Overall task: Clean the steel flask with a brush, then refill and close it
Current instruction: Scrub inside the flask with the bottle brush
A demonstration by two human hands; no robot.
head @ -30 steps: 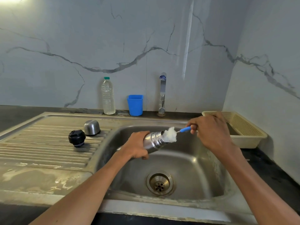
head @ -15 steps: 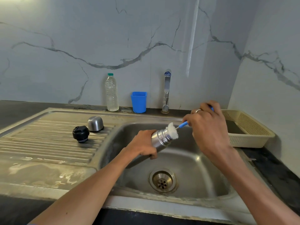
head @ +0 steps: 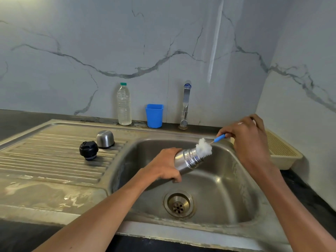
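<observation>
My left hand (head: 164, 165) grips the steel flask (head: 187, 160) over the sink basin (head: 231, 195), tilted with its mouth pointing up and to the right. My right hand (head: 246, 138) holds the brush by its blue handle (head: 219, 138). The white bristle head (head: 204, 148) sits at the flask's mouth, mostly outside it. The flask's black stopper (head: 88, 149) and steel cup lid (head: 105, 139) stand on the draining board (head: 45, 160) to the left.
A plastic water bottle (head: 124, 104), a blue cup (head: 154, 115) and the tap (head: 185, 106) stand along the back wall. A beige plastic basket (head: 283, 153) sits right of the sink. The drain (head: 179, 204) is below the flask.
My right hand has lifted up and to the right, drawing the bristle head further out of the flask mouth. The flask has tilted slightly more upward.
</observation>
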